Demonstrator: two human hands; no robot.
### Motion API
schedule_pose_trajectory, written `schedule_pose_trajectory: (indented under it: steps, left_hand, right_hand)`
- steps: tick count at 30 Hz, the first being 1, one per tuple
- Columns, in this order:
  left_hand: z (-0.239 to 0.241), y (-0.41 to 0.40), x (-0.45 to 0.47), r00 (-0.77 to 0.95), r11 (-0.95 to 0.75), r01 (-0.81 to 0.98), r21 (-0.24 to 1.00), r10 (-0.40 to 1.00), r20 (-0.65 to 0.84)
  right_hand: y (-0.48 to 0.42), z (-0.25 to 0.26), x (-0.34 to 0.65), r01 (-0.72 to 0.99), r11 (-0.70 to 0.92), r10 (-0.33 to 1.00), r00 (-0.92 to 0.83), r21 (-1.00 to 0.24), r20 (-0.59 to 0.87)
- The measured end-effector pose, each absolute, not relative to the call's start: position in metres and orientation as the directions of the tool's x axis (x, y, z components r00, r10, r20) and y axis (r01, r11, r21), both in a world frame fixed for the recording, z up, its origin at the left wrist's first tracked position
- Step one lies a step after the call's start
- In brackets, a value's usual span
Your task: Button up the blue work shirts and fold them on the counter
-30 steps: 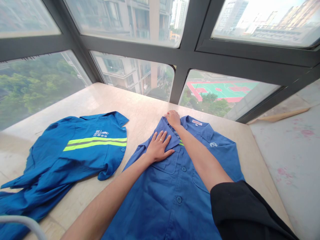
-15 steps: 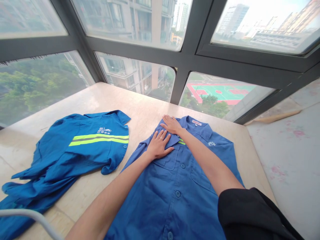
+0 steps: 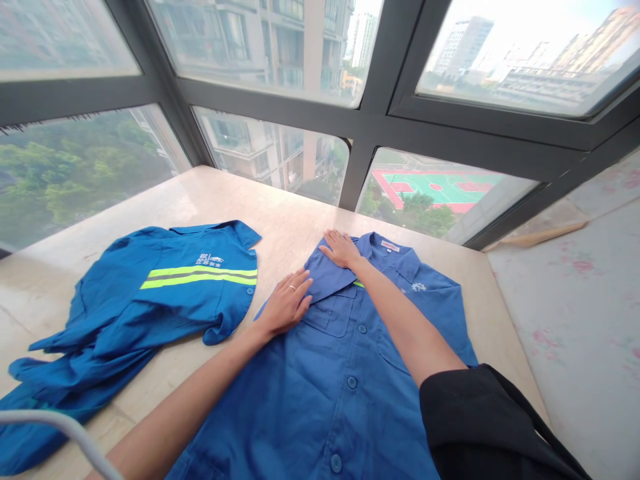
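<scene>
A blue button-up work shirt (image 3: 345, 373) lies front up on the marble sill (image 3: 280, 220), collar toward the window. My right hand (image 3: 341, 248) rests flat on its left collar flap, fingers stretched out. My left hand (image 3: 286, 304), with a ring on one finger, lies flat and open on the shirt's left shoulder edge, just left of the collar. Neither hand grips the cloth.
A second, brighter blue shirt (image 3: 150, 300) with a yellow reflective stripe lies crumpled to the left. Dark window frames (image 3: 360, 133) close the far side. A white curved tube (image 3: 60, 430) shows at the bottom left. A flowered surface (image 3: 580, 313) lies to the right.
My left hand slid left from the collar area to the shoulder edge. My right hand opened flat on the collar flap and stayed near its tip.
</scene>
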State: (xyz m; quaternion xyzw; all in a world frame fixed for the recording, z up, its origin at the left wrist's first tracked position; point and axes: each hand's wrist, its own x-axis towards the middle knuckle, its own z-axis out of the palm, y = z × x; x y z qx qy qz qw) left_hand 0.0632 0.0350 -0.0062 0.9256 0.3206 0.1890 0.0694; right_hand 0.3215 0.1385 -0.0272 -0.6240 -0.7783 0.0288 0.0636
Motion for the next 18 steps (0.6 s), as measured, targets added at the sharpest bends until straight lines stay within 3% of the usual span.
schedule_pose_trajectory:
  steps: [4, 9, 12, 18]
  left_hand:
    - [0.003, 0.057, 0.039, 0.540, -0.643, 0.709, 0.288, 0.759, 0.364]
    - [0.010, 0.083, 0.035, 0.645, -0.657, 0.676, 0.335, 0.747, 0.161]
    - [0.011, 0.089, 0.038, 0.672, -0.664, 0.657, 0.357, 0.731, 0.123]
    - [0.011, 0.090, 0.041, 0.515, -0.516, 0.788, 0.336, 0.851, 0.100]
  right_hand:
    - [0.137, -0.027, 0.321, 0.969, 0.220, 0.974, -0.211, -0.111, 0.084]
    - [0.137, -0.027, 0.321, 0.968, 0.229, 0.970, -0.218, -0.101, 0.108]
    - [0.137, -0.027, 0.322, 0.967, 0.236, 0.968, -0.225, -0.100, 0.114]
    - [0.137, -0.028, 0.324, 0.959, 0.265, 0.957, -0.250, -0.095, 0.144]
